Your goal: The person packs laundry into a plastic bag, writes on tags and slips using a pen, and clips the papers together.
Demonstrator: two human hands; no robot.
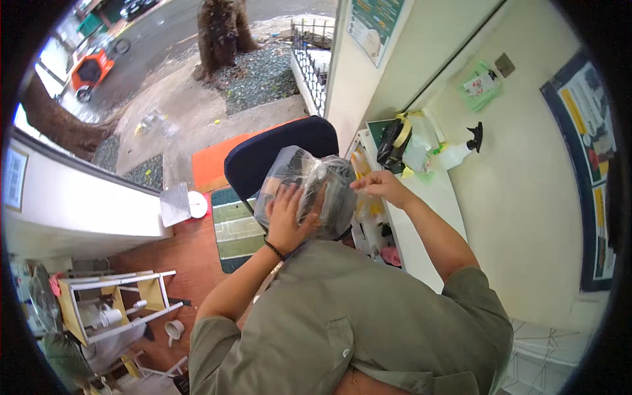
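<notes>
A clear plastic bag, gathered and tied near its top, sits in front of my body at the chair. Dark and pale contents show through the film, but I cannot make out what they are. My left hand lies on the near left side of the bag with its fingers spread. At the bag's right edge, my right hand has its fingers bent and pressed together. Whatever those fingertips hold, if anything, is too small to tell. Behind the bag rises the dark chair back.
A white shelf unit with a black pouch on top stands to the right. On the left are a white weighing scale, a green striped mat and an overturned white-framed rack. Beyond the doorway is a tree trunk.
</notes>
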